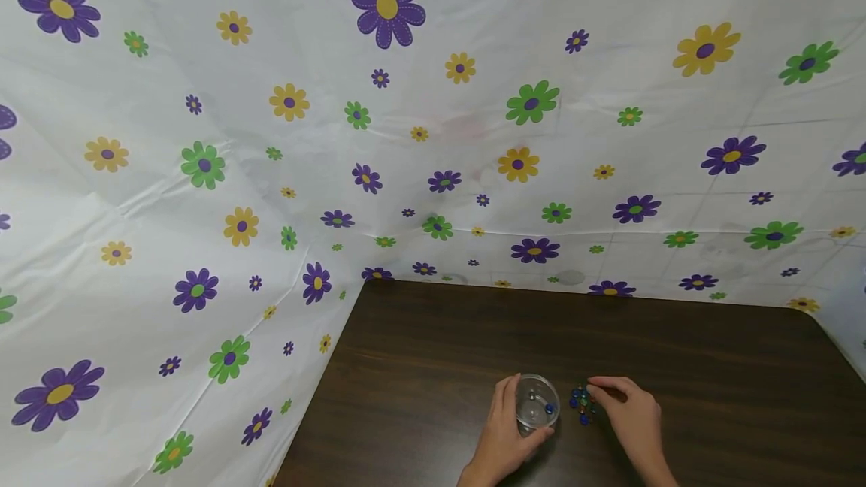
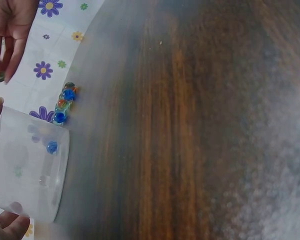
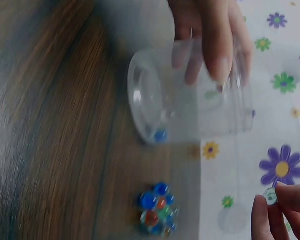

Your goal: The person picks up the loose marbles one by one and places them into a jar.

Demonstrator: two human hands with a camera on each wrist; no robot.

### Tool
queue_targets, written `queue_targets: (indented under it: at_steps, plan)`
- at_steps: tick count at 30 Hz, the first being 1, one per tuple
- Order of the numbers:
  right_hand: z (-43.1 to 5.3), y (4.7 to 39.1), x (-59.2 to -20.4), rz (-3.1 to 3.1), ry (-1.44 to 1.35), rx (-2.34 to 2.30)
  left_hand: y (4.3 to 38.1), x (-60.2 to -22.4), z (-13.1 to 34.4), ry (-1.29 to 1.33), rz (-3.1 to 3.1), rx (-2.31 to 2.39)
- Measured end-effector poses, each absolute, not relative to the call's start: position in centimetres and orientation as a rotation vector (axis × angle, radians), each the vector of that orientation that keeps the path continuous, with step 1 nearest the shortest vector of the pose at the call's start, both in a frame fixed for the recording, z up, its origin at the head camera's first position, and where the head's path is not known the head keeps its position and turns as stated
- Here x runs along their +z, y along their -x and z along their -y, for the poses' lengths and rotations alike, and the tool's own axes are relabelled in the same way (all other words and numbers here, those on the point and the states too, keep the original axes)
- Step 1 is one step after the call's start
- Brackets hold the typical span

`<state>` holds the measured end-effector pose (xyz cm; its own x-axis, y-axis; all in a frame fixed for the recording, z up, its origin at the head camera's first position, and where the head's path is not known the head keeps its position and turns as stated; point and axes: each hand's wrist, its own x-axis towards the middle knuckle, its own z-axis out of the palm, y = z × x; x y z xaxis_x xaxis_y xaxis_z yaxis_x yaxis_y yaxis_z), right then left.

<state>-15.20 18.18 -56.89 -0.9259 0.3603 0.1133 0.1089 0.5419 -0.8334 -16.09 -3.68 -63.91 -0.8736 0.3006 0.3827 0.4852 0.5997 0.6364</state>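
My left hand (image 1: 504, 431) grips a clear plastic cup (image 1: 533, 419), thumb on one side and fingers on the other. The cup stands upright on the table. Inside, at its bottom, lie a blue marble (image 2: 51, 147) and what looks like a clear marble (image 2: 44, 180). To the right of the cup, a small cluster of marbles (image 3: 155, 205) in blue, green, orange and clear sits on the table. My right hand (image 1: 634, 418) pinches a clear, greenish marble (image 3: 270, 196) between thumb and fingertips, raised above the table beside the cluster.
The dark wood-grain table (image 1: 419, 367) reaches back to a white cloth (image 1: 460, 119) printed with purple, yellow and green flowers. That cloth also hangs along the left side. The table's back right corner is rounded.
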Motion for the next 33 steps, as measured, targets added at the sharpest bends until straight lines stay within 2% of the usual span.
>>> queue_targets:
  at_steps: [7, 33]
  plan:
    - [-16.1, 14.7, -55.7, 2.489, 0.307, 1.455, 16.1, -64.0, 3.8, 0.669, 2.577, -1.144]
    - [-11.6, 14.2, -56.1, 2.427, 0.156, 1.571, 16.0, -64.3, 4.0, 0.696, 2.554, -1.141]
